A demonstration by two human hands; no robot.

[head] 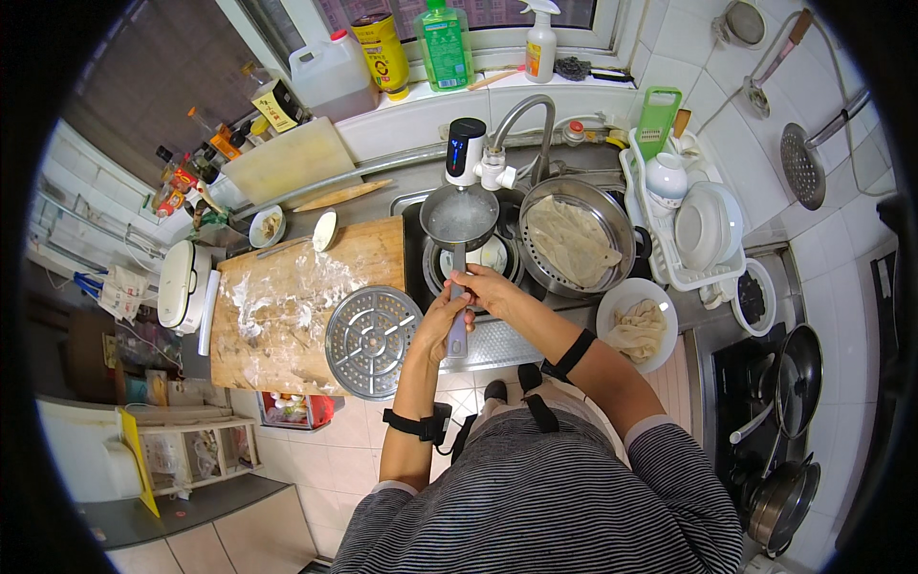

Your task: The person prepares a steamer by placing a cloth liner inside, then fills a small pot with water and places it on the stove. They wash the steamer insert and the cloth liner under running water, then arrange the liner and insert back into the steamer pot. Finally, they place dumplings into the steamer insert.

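Note:
Both my hands hold the long handle of a small dark saucepan (460,217) over the sink. My left hand (446,321) is wrapped around the handle, and my right hand (488,288) grips it just nearer the pan. Water from the faucet (539,118), which has a white attachment with a display, runs into the pan. To the right stands a steel steamer pot (574,233) with a damp cloth (570,237) in it. A perforated steel steamer plate (374,342) rests over the front right part of a floured wooden board (287,308).
At the right are a white bowl with a cloth (637,326), a dish rack (681,276) and a stove with pans (800,380). A small bowl (267,226) and a rolling pin (343,195) lie behind the board. Bottles line the windowsill (430,100).

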